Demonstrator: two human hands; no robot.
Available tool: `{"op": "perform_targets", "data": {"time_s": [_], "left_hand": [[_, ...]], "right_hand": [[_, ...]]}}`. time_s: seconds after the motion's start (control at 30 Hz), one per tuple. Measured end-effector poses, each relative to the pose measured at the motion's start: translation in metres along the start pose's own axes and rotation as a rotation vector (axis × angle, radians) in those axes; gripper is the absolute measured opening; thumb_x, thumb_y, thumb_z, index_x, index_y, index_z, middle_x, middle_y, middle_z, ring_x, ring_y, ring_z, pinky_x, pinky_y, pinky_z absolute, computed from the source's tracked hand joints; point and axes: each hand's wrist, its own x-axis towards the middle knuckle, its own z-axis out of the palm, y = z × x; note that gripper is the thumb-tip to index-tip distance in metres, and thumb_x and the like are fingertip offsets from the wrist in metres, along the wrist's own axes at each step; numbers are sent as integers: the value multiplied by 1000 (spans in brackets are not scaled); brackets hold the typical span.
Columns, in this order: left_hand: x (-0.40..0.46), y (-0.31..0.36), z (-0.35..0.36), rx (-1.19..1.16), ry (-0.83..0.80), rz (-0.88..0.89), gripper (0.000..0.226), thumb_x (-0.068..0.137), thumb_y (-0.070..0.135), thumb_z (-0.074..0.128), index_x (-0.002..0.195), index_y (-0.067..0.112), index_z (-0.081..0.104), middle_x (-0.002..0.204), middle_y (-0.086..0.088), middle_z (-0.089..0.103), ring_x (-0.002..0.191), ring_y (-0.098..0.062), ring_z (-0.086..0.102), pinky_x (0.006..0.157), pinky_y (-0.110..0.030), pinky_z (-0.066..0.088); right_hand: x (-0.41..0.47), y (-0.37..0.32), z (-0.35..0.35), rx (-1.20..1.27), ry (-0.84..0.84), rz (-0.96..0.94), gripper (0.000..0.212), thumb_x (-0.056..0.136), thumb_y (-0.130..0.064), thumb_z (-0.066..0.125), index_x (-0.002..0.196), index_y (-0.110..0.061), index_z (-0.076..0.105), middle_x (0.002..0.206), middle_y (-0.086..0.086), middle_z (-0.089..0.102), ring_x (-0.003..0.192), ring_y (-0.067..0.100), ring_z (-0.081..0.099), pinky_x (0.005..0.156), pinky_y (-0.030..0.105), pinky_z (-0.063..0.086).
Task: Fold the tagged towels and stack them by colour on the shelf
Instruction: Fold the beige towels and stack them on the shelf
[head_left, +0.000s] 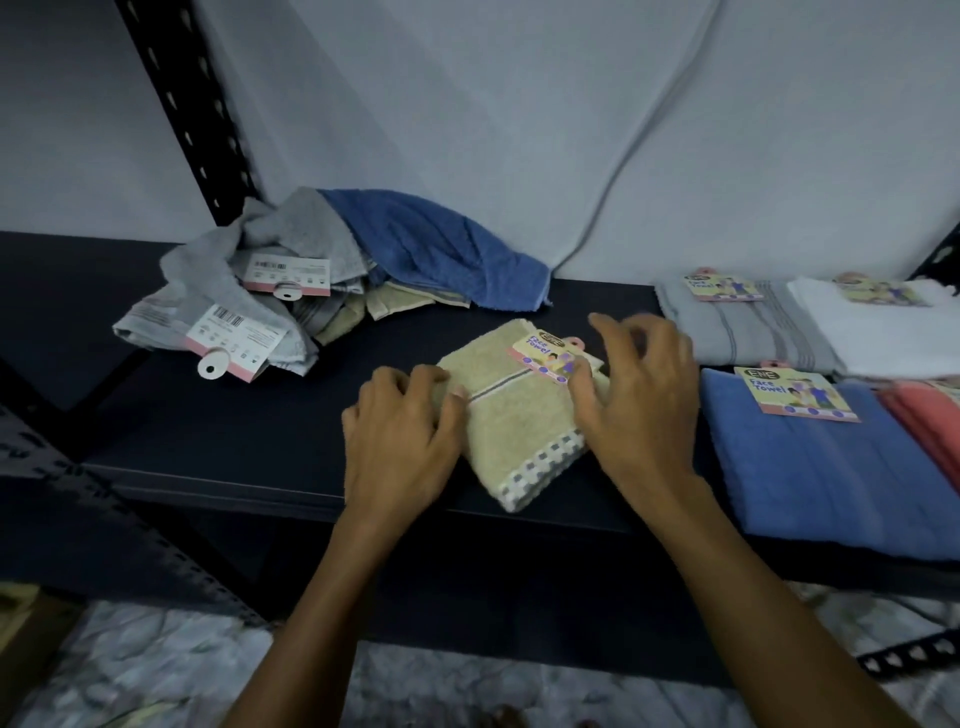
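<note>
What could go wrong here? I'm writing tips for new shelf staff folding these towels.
1. The beige towel lies askew with its checked hem past the shelf front edge; released carelessly, it could slide off.
2. The right hand rests on the card tag, which might crease or tear.
3. No beige stack shows beside the blue folded towel; it may get misplaced.

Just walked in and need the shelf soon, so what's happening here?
A person is folding a beige towel on the dark shelf, left hand gripping its left edge, right hand on its right side. Folded grey, white, blue and pink towels lie at right; an unfolded pile waits at back left.
</note>
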Motion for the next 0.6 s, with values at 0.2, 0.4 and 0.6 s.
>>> {"op": "perform_targets", "data": {"time_s": [0.2,0.4,0.6], "left_hand": [[-39,2,-6,-202,156,42,24,88,38,54,98,20,67,73,7,56,72,-15,54,65,-33,44],[-86,14,-7,-551,124,-78,10,87,33,67,82,24,67,60,5,54,58,-8,53,57,-23,43],[-116,26,-3,-825,63,-222,19,78,48,71,83,30,70,94,-5,62,86,-15,61,78,-23,49]], "right_hand": [[-55,-16,-43,32,-375,301,46,94,-54,48,133,-31,55,110,6,54,96,35,60,74,38,44],[-94,-15,-72,44,-402,328,59,90,-63,31,141,-38,47,102,3,54,89,32,60,66,36,41],[-116,-6,-80,259,-336,441,56,85,-63,37,134,-41,55,82,-5,64,76,18,61,65,31,41]]}}
